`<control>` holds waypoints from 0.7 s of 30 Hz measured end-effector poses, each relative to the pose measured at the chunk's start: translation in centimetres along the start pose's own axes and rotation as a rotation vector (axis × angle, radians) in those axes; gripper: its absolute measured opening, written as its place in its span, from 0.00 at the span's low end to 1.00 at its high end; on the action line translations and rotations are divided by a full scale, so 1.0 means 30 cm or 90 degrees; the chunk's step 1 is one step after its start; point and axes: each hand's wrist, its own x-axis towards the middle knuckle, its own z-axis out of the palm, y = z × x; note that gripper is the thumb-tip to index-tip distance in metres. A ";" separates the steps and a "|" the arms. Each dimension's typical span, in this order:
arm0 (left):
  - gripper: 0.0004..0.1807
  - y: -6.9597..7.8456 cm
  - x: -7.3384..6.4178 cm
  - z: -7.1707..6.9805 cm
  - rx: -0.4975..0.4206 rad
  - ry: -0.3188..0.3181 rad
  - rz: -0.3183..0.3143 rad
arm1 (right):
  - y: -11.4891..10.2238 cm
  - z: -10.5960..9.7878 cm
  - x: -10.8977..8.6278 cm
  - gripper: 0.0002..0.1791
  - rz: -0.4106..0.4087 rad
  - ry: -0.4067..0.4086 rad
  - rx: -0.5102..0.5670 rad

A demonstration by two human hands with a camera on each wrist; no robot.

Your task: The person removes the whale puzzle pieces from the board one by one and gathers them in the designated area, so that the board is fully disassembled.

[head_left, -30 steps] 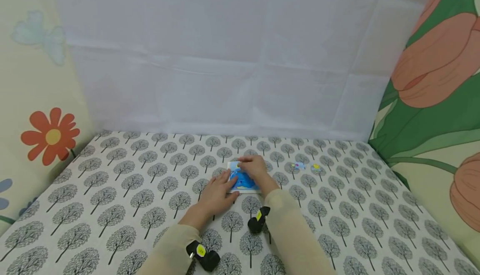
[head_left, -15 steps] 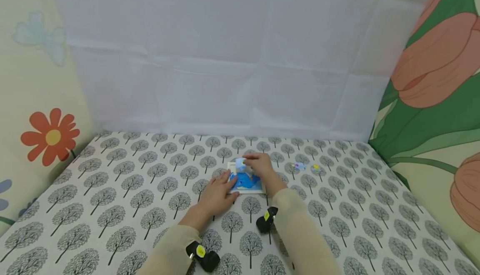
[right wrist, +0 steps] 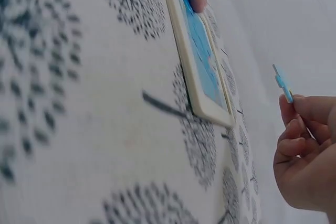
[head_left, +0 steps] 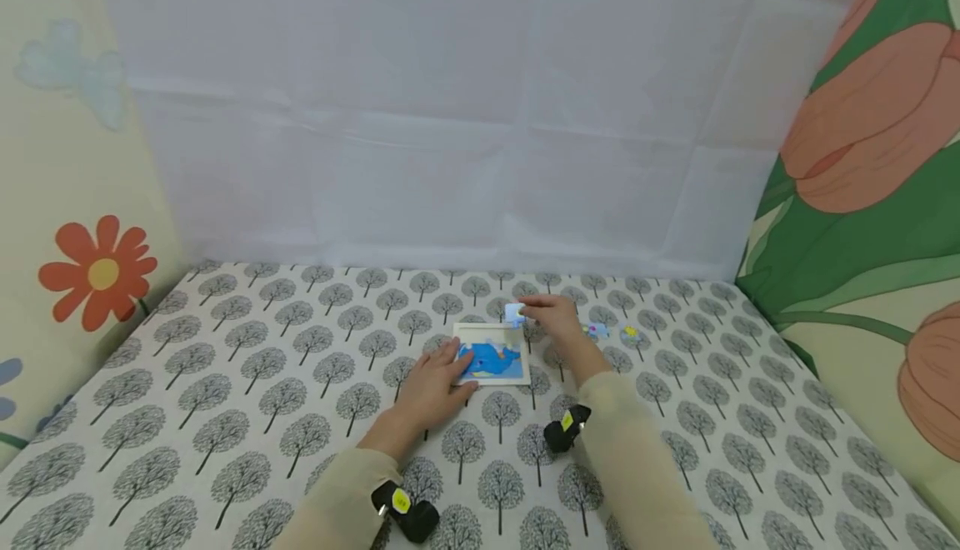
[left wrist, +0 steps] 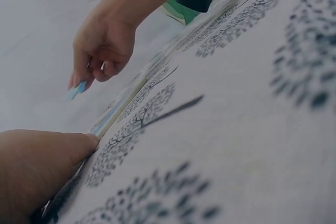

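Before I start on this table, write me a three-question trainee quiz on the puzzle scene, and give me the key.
1. True or false: the left hand touches the puzzle frame.

2. Choose one. The puzzle piece in the right hand is:
A) set into the puzzle frame
B) lying under the left hand
C) held in the air, apart from the puzzle frame

3. Which animal is pictured inside the puzzle frame, and in what main colour?

Key: 1. True. 2. C. 3. A whale, blue.
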 end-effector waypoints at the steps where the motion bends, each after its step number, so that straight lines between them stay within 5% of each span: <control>1: 0.28 0.001 0.000 0.000 -0.003 0.002 0.002 | 0.004 -0.012 0.002 0.14 0.001 0.001 -0.001; 21: 0.28 0.002 0.000 0.004 -0.010 0.011 0.000 | 0.073 -0.195 0.019 0.15 0.072 0.023 0.027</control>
